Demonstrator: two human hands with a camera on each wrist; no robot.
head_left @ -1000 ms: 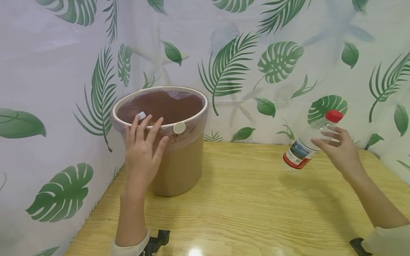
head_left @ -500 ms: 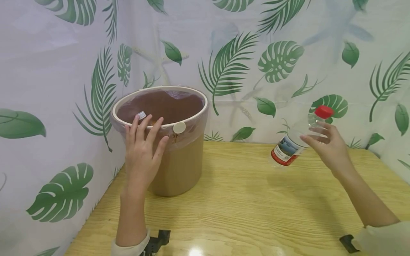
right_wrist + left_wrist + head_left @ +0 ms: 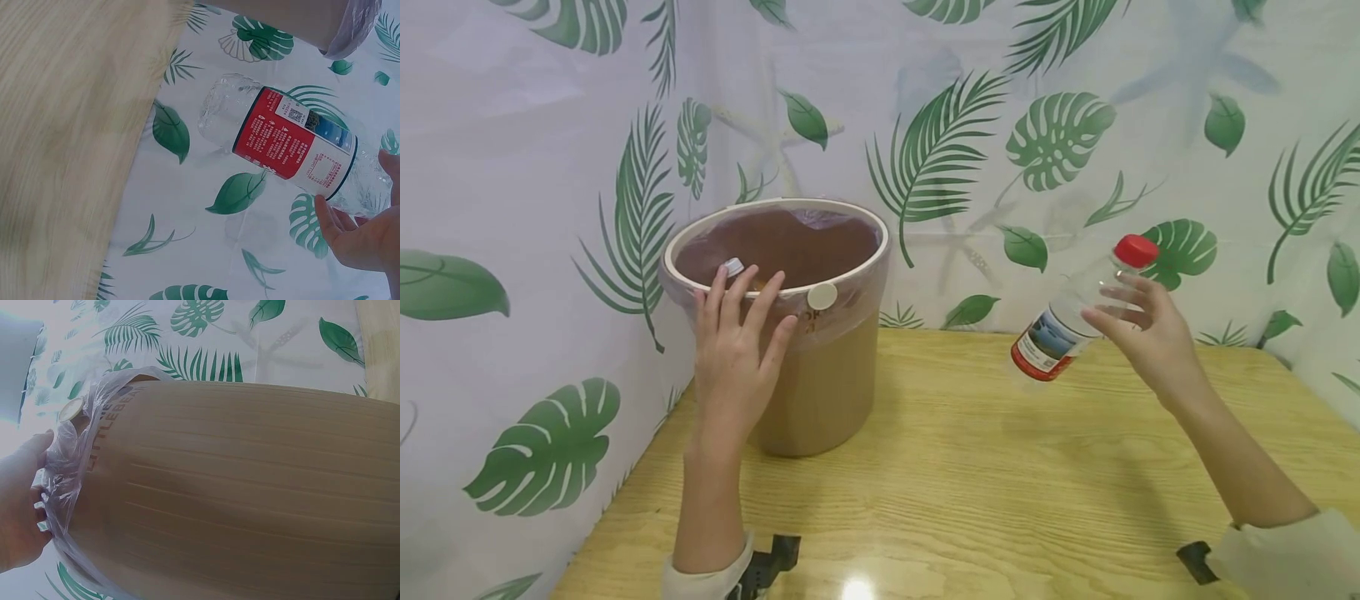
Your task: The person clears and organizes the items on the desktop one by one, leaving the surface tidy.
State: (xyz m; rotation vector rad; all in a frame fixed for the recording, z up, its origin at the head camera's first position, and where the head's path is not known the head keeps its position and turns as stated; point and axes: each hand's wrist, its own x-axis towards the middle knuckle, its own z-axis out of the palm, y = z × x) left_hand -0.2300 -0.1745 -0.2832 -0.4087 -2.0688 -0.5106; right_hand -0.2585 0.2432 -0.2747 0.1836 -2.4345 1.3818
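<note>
A clear plastic bottle [image 3: 1051, 333] with a red cap and a red, white and blue label is held tilted above the table, its base toward the bin. My right hand [image 3: 1150, 342] grips it near the neck, thumb in front, fingers behind. The right wrist view shows the bottle [image 3: 287, 134] against the patterned wall. My left hand [image 3: 733, 358] rests with spread fingers on the front rim of a brown trash bin [image 3: 820, 392]. In the left wrist view, its fingers [image 3: 40, 506] touch the plastic liner bag [image 3: 65, 469] at the rim.
A small white cap-like piece [image 3: 733, 267] shows inside the bin by the left fingertips. The bin stands at the left of a wooden table [image 3: 970, 483]. A leaf-patterned wall covering [image 3: 955, 192] runs along the back and left.
My right hand has carried the bottle leftward and slightly up, toward the bin. The left hand keeps its place on the rim.
</note>
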